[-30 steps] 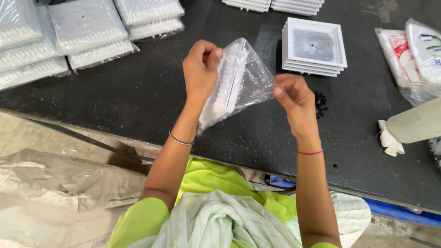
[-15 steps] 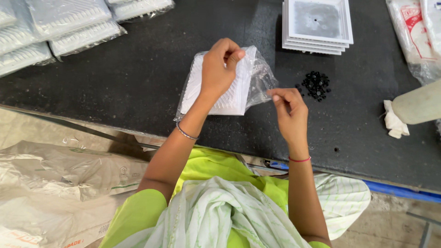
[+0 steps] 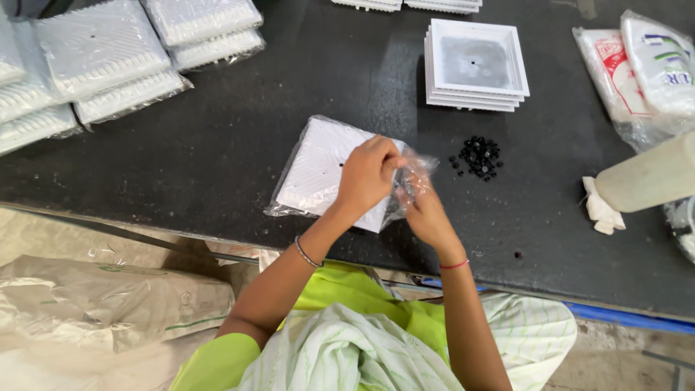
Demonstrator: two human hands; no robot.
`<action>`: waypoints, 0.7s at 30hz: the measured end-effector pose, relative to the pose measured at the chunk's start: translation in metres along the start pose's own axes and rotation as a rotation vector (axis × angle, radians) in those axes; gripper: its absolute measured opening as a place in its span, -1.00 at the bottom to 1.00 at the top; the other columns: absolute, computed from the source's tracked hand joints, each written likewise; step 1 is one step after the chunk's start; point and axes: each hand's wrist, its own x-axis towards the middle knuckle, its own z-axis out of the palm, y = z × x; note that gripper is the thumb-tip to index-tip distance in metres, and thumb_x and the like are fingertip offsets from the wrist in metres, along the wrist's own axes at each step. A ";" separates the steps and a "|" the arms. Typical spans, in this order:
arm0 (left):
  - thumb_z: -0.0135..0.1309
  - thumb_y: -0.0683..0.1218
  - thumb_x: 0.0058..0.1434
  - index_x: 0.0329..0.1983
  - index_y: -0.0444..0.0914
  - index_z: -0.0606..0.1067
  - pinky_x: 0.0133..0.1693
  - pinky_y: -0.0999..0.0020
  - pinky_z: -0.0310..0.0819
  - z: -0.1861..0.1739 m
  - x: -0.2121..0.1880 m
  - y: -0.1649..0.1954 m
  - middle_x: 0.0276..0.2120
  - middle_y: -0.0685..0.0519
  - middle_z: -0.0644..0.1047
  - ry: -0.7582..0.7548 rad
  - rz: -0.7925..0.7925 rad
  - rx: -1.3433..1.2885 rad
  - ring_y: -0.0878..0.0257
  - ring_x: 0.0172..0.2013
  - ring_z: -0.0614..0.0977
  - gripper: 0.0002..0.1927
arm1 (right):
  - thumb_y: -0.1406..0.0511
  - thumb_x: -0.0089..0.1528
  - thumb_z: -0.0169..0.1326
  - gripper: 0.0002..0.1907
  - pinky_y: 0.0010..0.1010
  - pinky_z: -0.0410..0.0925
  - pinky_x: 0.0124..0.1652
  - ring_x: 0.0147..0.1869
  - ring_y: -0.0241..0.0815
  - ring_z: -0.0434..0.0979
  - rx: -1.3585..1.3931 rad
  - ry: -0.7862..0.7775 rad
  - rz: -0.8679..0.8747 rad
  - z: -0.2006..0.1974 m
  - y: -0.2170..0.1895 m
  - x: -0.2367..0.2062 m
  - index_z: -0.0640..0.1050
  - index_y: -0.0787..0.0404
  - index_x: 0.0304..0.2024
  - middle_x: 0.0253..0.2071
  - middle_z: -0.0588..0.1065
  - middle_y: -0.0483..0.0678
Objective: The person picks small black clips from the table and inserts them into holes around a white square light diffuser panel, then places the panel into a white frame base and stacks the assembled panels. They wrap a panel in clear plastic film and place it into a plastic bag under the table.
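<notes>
Both our hands on one bagged white tile (image 3: 318,168) flat on the black counter (image 3: 217,145), left hand (image 3: 368,174) pressing it down, right hand (image 3: 426,211) pinching the clear bag's (image 3: 414,174) open end, black beads (image 3: 478,155) nearby.

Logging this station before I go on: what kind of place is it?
Probably a small packing workshop. Bagged white square plates are piled at one end of the black table, unbagged ones are stacked beside loose black beads, and both hands work on another clear bag.

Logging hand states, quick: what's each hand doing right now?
Left hand: pressing down on the bagged white tile.
Right hand: pinching the clear bag at its open end.
</notes>
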 end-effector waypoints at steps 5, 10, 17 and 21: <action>0.22 -0.12 0.21 -0.40 -0.26 0.44 -0.24 0.09 0.39 0.006 -0.005 0.003 -0.39 0.03 0.53 -0.030 0.033 0.100 0.02 -0.27 0.57 -0.81 | 0.36 0.37 0.05 -0.37 -0.19 0.23 0.26 0.38 0.18 0.34 -0.076 0.146 0.144 -0.013 0.008 -0.004 0.19 0.53 0.41 0.32 0.31 0.32; 0.27 -0.04 0.21 -0.35 -0.19 0.57 -0.09 0.08 0.36 0.001 -0.002 -0.010 -0.32 0.07 0.60 -0.136 0.042 0.132 0.05 -0.18 0.59 -0.85 | 0.24 0.35 0.11 -0.66 -0.35 0.41 -0.10 -0.13 -0.08 0.56 0.076 0.078 0.492 -0.001 0.011 -0.013 0.61 0.39 0.03 -0.18 0.57 0.15; 0.21 0.01 0.26 0.15 -0.32 0.46 0.02 0.02 0.40 -0.081 0.002 -0.098 0.04 -0.20 0.52 0.195 -0.220 0.546 -0.12 0.01 0.53 -0.53 | 0.20 0.30 0.12 -0.62 -0.34 0.53 -0.05 -0.12 -0.17 0.64 0.654 0.007 0.677 0.018 0.046 -0.011 0.52 0.34 0.06 -0.13 0.59 -0.01; 0.11 0.01 0.35 -0.12 -0.30 0.61 -0.10 0.11 0.47 -0.117 -0.019 -0.139 -0.21 -0.12 0.64 -0.010 -0.649 0.415 -0.03 -0.18 0.64 -0.73 | 0.20 0.32 0.13 -0.61 -0.32 0.54 -0.10 -0.13 -0.15 0.62 0.622 0.000 0.752 0.027 0.059 -0.006 0.52 0.40 0.03 -0.16 0.58 0.03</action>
